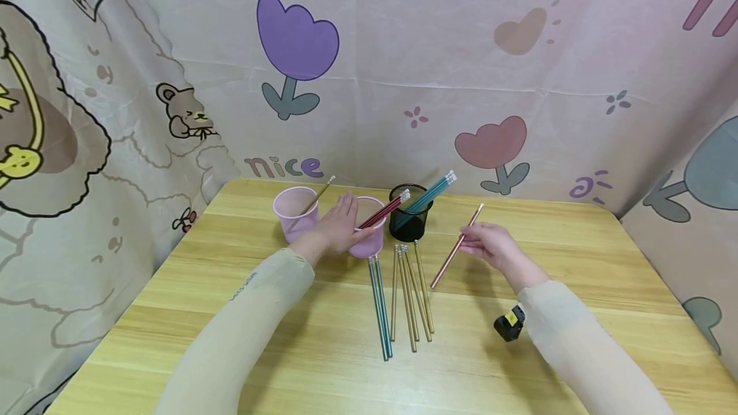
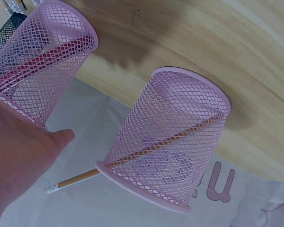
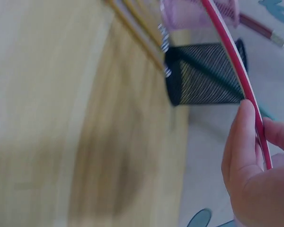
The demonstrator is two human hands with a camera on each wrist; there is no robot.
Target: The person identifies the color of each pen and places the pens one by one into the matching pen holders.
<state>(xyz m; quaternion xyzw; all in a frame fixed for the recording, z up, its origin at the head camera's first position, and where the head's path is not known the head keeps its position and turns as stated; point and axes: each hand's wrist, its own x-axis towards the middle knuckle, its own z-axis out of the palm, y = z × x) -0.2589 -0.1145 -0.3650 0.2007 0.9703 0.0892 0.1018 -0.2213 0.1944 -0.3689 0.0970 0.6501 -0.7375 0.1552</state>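
My right hand (image 1: 487,245) pinches a red pencil (image 1: 446,264) near its eraser end, above the table right of the black mesh cup (image 1: 407,229). In the right wrist view that pencil (image 3: 232,56) slants up from between thumb and fingers. With fingers extended, my left hand (image 1: 334,226) lies at the rim of the middle pink mesh cup (image 1: 369,247), which holds several red pencils (image 1: 383,212). Its thumb (image 2: 61,137) sticks out straight in the left wrist view. Several teal pencils (image 1: 429,194) lean in the black cup. The left pink cup (image 2: 170,137) has one gold pencil (image 2: 78,178).
Several gold pencils (image 1: 412,300) and two teal pencils (image 1: 379,306) lie on the wooden table (image 1: 323,364) in front of the cups. A small black object with a yellow label (image 1: 510,323) sits by the right sleeve. A printed cloth (image 1: 392,31) hangs behind.
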